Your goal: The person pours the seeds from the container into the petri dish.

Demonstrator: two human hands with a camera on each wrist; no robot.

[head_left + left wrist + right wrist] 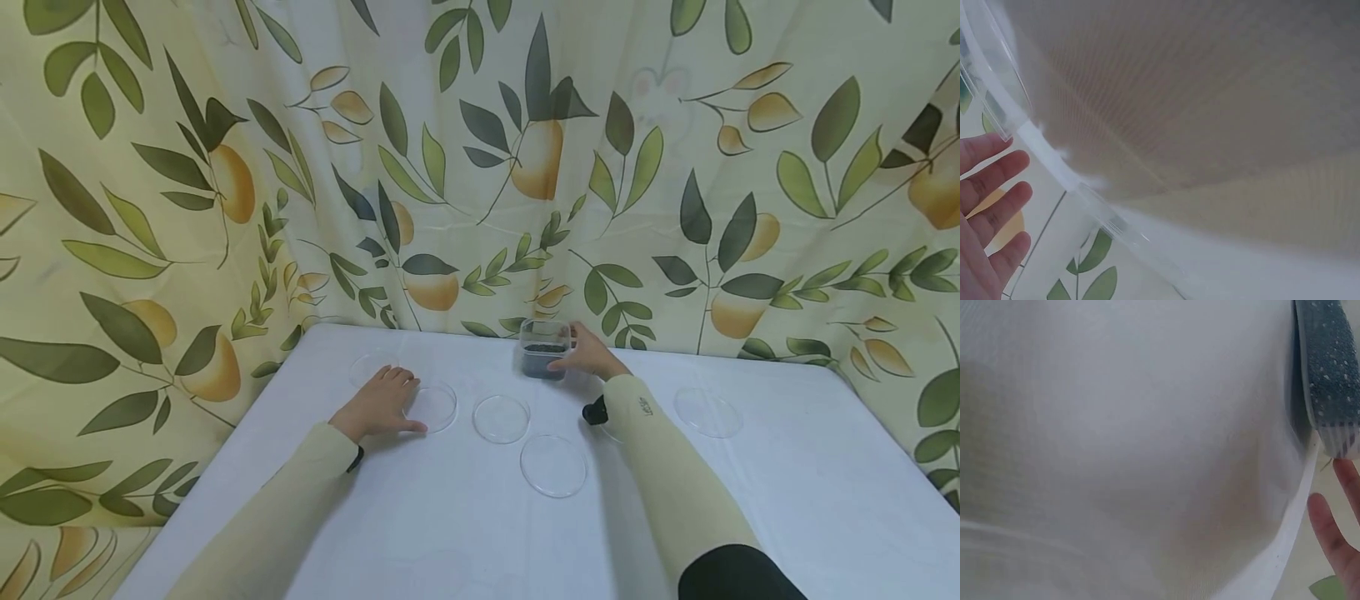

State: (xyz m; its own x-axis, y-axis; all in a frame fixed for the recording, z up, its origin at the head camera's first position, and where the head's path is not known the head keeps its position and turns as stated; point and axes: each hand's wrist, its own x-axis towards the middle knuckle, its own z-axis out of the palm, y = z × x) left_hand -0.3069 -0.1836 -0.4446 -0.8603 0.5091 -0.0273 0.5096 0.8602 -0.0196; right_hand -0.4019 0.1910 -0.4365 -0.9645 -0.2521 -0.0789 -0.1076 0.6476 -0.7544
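My left hand [381, 404] lies low over the table at the left edge of a clear round dish [442, 408], fingers spread and the thumb beside its near rim. In the left wrist view one fingertip meets the rim of a clear dish [1000, 69]; the thumb is out of that view. At the back, my right hand [591, 357] grips a clear square-sided container [545, 354] from its right side, thumb at the front. Dark granules with pale specks [1334, 369] partly fill it. The right wrist view shows a fingertip against its corner.
More clear round dishes lie on the white table [420, 508]: one in the middle [501, 418], one nearer [553, 467], one at the right [708, 412]. Another shows behind the left hand, and one is partly hidden beneath the right sleeve. A leaf-patterned curtain [465, 167] hangs behind.
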